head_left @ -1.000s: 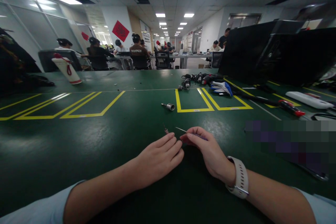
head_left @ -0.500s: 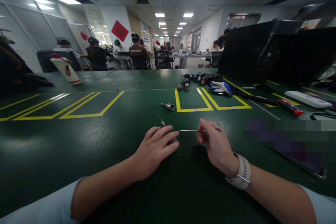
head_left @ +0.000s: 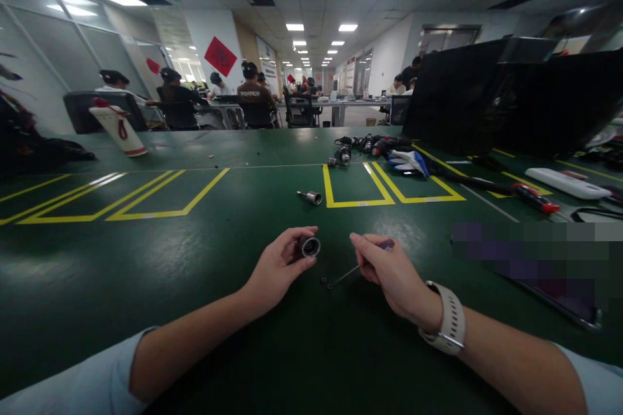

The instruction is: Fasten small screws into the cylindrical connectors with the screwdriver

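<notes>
My left hand (head_left: pixel 277 269) is closed round a dark metal socket (head_left: pixel 310 247), thumb below and fingers above. The socket's round open end faces me, and its inside looks dark. In my right hand (head_left: pixel 392 275) is a thin screwdriver (head_left: pixel 346 274) with a purple handle, pinched and slanting down to the left. Its tip reaches a small dark ring-shaped piece (head_left: pixel 329 286) on the table; whether they touch I cannot tell. A second small dark piece (head_left: pixel 323 280) lies just beside that. Farther off, a silver socket with a shank (head_left: pixel 311 197) lies on its side.
The green table (head_left: pixel 219 246) carries yellow tape outlines (head_left: pixel 360 205). At the back right are a blue-and-white glove (head_left: pixel 409 163), dark metal parts (head_left: pixel 344 154), a red-and-black tool (head_left: pixel 535 198) and large black boxes (head_left: pixel 452 97). A white cup (head_left: pixel 119 130) stands far left. People sit beyond.
My left hand has turned, bringing the socket's open end into view. My right hand has tipped the screwdriver from level to pointing down at the small pieces. A second small piece now shows.
</notes>
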Demonstrator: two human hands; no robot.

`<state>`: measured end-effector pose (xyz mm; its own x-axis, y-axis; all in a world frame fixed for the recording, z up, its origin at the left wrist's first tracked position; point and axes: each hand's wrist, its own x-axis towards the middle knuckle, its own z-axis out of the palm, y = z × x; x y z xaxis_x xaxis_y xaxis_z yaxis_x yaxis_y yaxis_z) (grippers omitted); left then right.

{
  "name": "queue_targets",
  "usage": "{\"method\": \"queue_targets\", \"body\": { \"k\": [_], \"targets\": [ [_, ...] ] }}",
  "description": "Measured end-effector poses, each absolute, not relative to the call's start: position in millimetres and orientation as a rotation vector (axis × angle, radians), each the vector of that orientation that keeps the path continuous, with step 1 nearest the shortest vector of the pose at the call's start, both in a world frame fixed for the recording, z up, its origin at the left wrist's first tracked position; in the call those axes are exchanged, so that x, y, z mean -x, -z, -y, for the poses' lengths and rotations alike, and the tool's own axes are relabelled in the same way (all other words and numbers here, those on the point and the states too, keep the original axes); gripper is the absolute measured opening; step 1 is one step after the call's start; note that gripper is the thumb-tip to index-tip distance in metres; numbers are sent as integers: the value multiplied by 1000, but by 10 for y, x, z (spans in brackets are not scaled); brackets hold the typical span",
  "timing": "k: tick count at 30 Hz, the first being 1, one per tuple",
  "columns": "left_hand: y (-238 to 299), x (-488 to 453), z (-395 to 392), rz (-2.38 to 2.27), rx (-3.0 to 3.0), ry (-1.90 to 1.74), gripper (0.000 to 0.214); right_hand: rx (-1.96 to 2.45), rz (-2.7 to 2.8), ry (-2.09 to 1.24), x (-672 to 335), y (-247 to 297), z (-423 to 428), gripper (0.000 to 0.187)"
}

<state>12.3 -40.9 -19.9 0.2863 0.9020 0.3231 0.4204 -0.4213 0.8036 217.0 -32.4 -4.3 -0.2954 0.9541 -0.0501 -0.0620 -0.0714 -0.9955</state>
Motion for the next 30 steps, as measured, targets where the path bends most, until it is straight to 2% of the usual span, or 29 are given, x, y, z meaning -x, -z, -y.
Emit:
{"method": "queue_targets", "body": {
  "k": [11,16,21,30],
  "targets": [
    [168,-102,462,-1265,-2120,-925,34,911,1259,-1434,-2192,-23,357,35],
    [105,-114,519,-1162,-2477,-646,40,921,1275,-1357,-2211,-26,329,37],
    [64,-143,549,-1126,-2546,-460,49,945,1312,-1343,-2223,-30,312,37],
    [-10,-196,593,-1145,-2571,-492,50,914,1373,-1327,-2254,24,301,36]
  ]
}}
